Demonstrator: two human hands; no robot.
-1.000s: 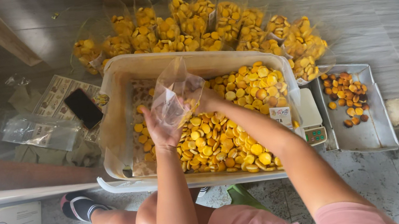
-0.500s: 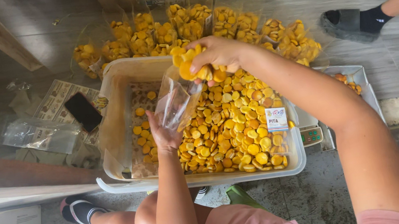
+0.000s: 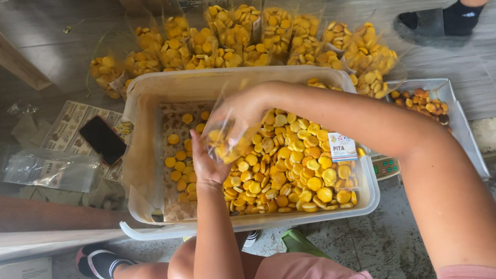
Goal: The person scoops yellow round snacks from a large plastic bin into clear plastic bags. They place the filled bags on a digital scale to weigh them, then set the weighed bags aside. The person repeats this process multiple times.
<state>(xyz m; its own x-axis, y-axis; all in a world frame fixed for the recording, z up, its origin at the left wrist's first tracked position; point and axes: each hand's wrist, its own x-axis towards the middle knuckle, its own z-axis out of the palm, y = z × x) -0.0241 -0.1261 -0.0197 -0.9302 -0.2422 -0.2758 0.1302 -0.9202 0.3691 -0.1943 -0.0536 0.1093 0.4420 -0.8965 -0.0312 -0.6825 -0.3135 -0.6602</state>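
Observation:
A clear plastic tub on the floor holds a heap of round yellow-orange pieces. My left hand grips the lower edge of a small clear plastic bag over the tub. My right hand is at the bag's mouth, fingers closed around the bag's top with pieces going in. The bag holds some yellow pieces.
Several filled clear bags stand in rows behind the tub. A metal tray with darker pieces sits at right over a small scale. Empty bags and a black phone lie left. Another person's feet in sandals stand at the back right.
My right hand came down from above the tub's far rim, where it held a handful of pieces, to the bag's mouth. The other person's feet have stepped closer into view.

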